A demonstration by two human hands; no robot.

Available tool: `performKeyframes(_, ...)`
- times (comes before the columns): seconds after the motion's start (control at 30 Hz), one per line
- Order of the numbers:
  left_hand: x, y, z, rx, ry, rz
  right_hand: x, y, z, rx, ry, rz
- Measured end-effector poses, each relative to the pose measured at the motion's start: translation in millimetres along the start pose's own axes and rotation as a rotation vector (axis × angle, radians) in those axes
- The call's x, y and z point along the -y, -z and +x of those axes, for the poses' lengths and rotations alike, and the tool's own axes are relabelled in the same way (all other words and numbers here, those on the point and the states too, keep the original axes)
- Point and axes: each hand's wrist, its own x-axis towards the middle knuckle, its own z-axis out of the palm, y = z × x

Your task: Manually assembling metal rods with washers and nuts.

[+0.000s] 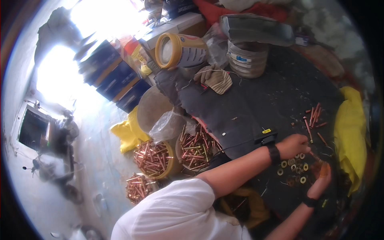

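Observation:
My left hand (pixel 295 147) is closed, its fingertips pinching one end of a slim copper-coloured bolt (pixel 315 155). The bolt's other end meets the closed fingers of my right hand (pixel 321 178), where something orange covers part of the fingers. Just below and left of the bolt, several loose washers (pixel 293 165), some brassy and some dark, lie on the dark cloth (pixel 256 108). Beyond my hands several more copper-coloured bolts (pixel 315 114) are scattered on the same cloth. The fine detail at my fingertips is too small to make out.
Containers heaped with bolts (pixel 152 158) stand at the left, near my left elbow. Yellow cloth (pixel 351 136) lies along the right edge. Farther back are a knitted glove (pixel 218 80), a grey bucket (pixel 249 60), a tipped yellow-rimmed tub (pixel 182 51) and stacked blue boxes (pixel 116 76).

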Motion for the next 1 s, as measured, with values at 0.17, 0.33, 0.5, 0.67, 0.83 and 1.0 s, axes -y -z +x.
performKeyframes(0.17, -9, 5, -10, 0.023, 0.020, 0.075, 2, 2, -3, 0.138, 0.137, -0.147)
performKeyframes(0.33, -17, 0, -4, 0.105, 0.120, -0.097, 23, -7, -13, 0.054, 0.197, -0.107)
performKeyframes(0.5, -19, 10, -6, 0.079, 0.259, 0.041, 31, -22, -13, 0.172, 0.102, -0.112)
performKeyframes(0.67, -25, 21, -6, 0.054, 0.312, -0.035, 20, -22, -2, 0.197, 0.252, -0.240)
performKeyframes(0.83, -20, 11, -2, 0.168, 0.203, 0.013, 29, -11, -14, -0.026, 0.339, -0.259)
performKeyframes(1.0, -16, -2, -4, 0.230, 0.250, -0.055, 36, 9, -19, 0.104, 0.052, -0.320)
